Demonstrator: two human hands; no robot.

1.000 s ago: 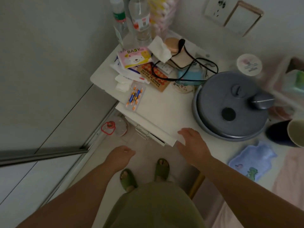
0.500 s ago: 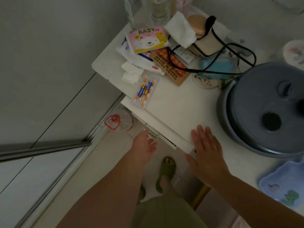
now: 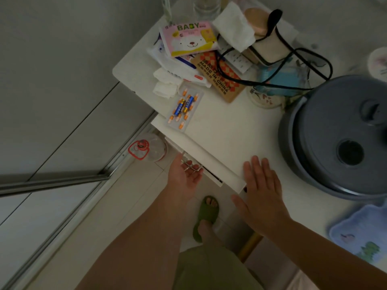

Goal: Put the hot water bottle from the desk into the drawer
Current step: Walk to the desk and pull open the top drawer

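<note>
The left hand [image 3: 184,174] curls its grip around the drawer handle [image 3: 191,166]; the right hand [image 3: 261,197] lies spread flat on the tabletop [image 3: 226,130], nearer the hot water bottle [image 3: 362,235] at the tabletop's right edge.

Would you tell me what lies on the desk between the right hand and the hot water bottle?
In the head view, only bare white desk lies between the right hand and the hot water bottle.
</note>
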